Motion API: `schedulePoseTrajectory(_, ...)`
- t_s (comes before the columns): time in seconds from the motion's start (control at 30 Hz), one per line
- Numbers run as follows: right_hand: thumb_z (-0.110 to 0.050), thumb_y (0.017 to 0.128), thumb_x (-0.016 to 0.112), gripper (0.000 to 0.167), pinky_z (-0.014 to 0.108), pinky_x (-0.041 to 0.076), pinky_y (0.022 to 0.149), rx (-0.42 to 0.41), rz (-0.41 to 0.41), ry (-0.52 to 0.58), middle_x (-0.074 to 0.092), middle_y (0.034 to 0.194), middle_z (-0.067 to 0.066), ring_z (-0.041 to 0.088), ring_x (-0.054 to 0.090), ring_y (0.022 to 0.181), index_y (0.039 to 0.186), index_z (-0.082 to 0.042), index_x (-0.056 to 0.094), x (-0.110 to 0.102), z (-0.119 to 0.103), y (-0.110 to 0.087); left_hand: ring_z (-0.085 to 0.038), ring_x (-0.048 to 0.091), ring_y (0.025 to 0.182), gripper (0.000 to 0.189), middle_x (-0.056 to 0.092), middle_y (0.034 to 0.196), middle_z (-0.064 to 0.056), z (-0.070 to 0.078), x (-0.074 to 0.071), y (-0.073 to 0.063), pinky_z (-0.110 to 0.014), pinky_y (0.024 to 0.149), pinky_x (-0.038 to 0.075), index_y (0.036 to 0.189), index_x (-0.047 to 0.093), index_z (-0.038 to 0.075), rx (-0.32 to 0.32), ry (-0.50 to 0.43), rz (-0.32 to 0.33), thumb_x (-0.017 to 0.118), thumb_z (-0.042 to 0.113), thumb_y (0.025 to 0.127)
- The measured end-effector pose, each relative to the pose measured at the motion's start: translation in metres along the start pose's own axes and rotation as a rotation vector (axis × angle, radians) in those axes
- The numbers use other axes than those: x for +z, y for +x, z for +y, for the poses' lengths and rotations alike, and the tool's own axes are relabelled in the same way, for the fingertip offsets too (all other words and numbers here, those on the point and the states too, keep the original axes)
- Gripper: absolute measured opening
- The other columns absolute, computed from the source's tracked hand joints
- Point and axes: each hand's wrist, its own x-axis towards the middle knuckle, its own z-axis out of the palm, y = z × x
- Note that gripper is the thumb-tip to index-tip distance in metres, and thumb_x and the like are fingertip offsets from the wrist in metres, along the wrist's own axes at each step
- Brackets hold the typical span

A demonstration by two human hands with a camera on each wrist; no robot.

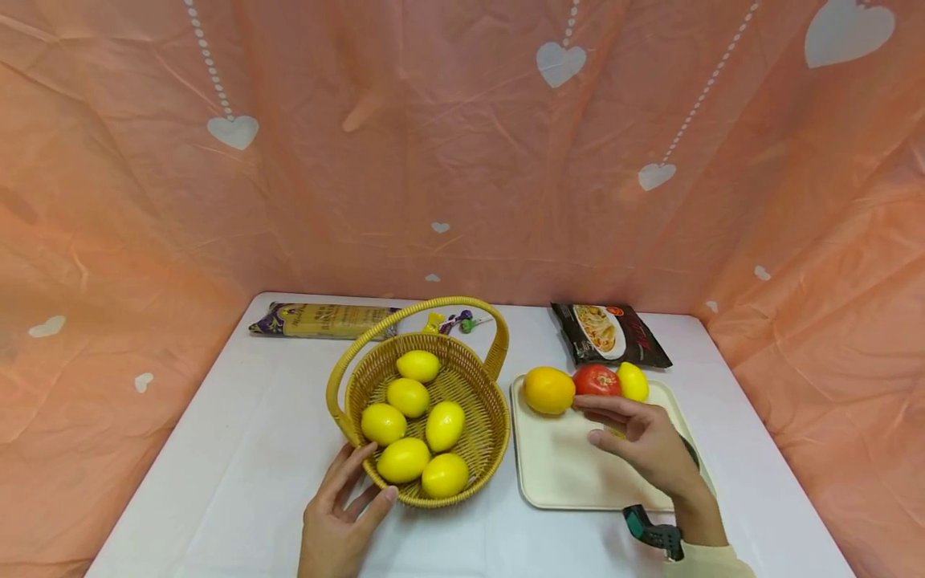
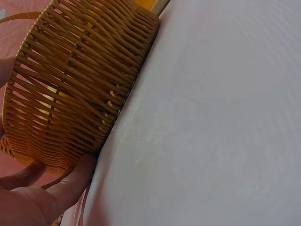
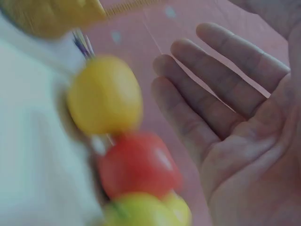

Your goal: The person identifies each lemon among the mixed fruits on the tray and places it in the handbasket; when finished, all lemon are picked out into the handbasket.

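Observation:
My left hand (image 1: 343, 502) holds the near left side of a woven basket (image 1: 499, 449), thumb at its rim. In the left wrist view its fingers (image 2: 70, 188) lie against the wicker wall near the base. Several lemons (image 1: 403, 460) lie inside the basket. My right hand (image 1: 643, 441) is over a cream tray (image 1: 556, 482), fingers extended and holding nothing. Its fingertips come close to an orange (image 1: 549, 390) in the head view. Beside the orange are a red round fruit (image 1: 596, 380) and a lemon (image 1: 633, 381); more yellow shows partly hidden under the hand.
The basket's tall handle (image 1: 448, 302) arches over it. Behind stand a long noodle pack (image 1: 328, 319), some wrapped lollipops (image 1: 458, 323) and a black food packet (image 1: 610, 333) at the tray's far edge. A pink curtain (image 1: 462, 185) hangs behind the white table (image 1: 246, 449).

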Motion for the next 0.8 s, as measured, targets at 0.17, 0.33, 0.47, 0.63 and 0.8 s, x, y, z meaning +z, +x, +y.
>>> schedulePoseTrajectory(0.17,0.016,0.097,0.072,0.041,0.019,0.063,0.1,0.028,0.105,-0.073,0.078,0.135,0.007,0.009,0.075,0.122,0.138,0.017,0.065,-0.037,0.003,-0.014,-0.046,0.039,0.157,0.064,0.026,0.177,-0.025,0.0,0.0,0.0,-0.017,0.101,0.06,0.152,0.064,0.009,-0.005,0.008,-0.003,0.088,0.006,0.093)
schedulePoseTrajectory(0.33,0.003,0.1,0.076,0.039,0.009,0.058,0.098,0.142,0.186,-0.247,0.08,0.129,-0.004,0.001,0.075,0.117,0.139,0.009,0.069,-0.06,0.007,-0.022,-0.045,0.039,0.157,0.064,0.026,0.178,-0.024,0.002,0.0,0.0,-0.017,0.102,0.06,0.152,0.064,0.009,-0.014,0.01,-0.001,0.088,0.007,0.093)
schedulePoseTrajectory(0.47,-0.01,0.1,0.081,0.04,0.005,0.056,0.095,0.219,0.184,-0.397,0.08,0.13,0.009,-0.006,0.072,0.113,0.137,0.002,0.073,-0.067,0.017,-0.022,-0.043,0.04,0.156,0.064,0.027,0.177,-0.023,0.003,0.0,-0.001,-0.016,0.101,0.06,0.152,0.064,0.008,-0.018,0.007,0.006,0.088,0.005,0.093)
schedulePoseTrajectory(0.63,-0.022,0.094,0.089,0.038,0.013,0.06,0.083,0.269,0.145,-0.631,0.081,0.124,0.011,-0.006,0.066,0.099,0.13,-0.01,0.081,-0.057,0.02,-0.02,-0.043,0.04,0.157,0.064,0.027,0.177,-0.023,0.004,0.0,-0.001,-0.016,0.101,0.06,0.152,0.064,0.008,-0.02,0.01,0.002,0.088,0.006,0.093)
schedulePoseTrajectory(0.8,-0.012,0.087,0.091,0.036,0.022,0.054,0.063,0.222,0.102,-0.663,0.082,0.115,0.009,0.007,0.061,0.077,0.123,-0.014,0.083,-0.037,0.011,-0.021,-0.044,0.04,0.157,0.063,0.027,0.178,-0.024,0.003,0.001,-0.001,-0.017,0.101,0.06,0.152,0.064,0.01,-0.023,0.016,-0.002,0.088,0.009,0.094)
